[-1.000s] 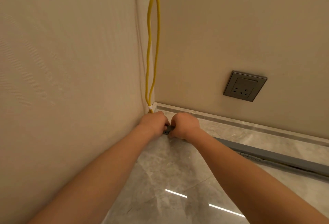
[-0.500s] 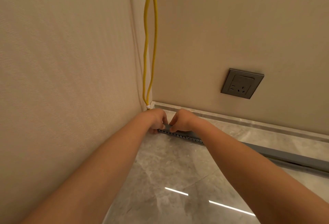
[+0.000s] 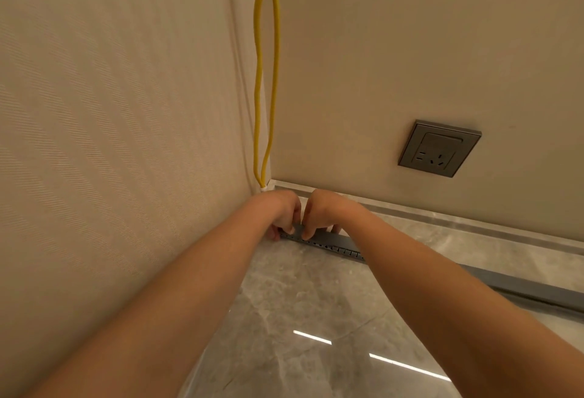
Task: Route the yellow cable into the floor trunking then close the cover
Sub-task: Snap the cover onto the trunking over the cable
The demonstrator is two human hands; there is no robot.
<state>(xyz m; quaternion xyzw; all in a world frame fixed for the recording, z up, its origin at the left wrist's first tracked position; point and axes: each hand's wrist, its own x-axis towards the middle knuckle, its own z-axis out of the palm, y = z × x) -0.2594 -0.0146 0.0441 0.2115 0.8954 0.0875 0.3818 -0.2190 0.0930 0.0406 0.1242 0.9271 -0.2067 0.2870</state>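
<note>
Two yellow cable strands (image 3: 258, 81) hang down the room corner and meet at a white clip (image 3: 264, 188) just above the floor. A grey floor trunking (image 3: 331, 241) runs from the corner to the right along the floor, its slotted side showing near the hands. My left hand (image 3: 281, 211) and my right hand (image 3: 322, 212) sit side by side at the corner end, fingers pinching the grey cover's end (image 3: 298, 229). The cable inside the trunking is hidden.
A beige textured wall rises on the left, a plain wall behind. A grey wall socket (image 3: 439, 148) sits low on the back wall. A stone skirting (image 3: 458, 224) runs along its base. The floor (image 3: 316, 318) is glossy grey marble tile.
The camera has moved closer and lower. Both hands shifted slightly at the trunking's corner end, and more of the slotted side now shows beside the right hand.
</note>
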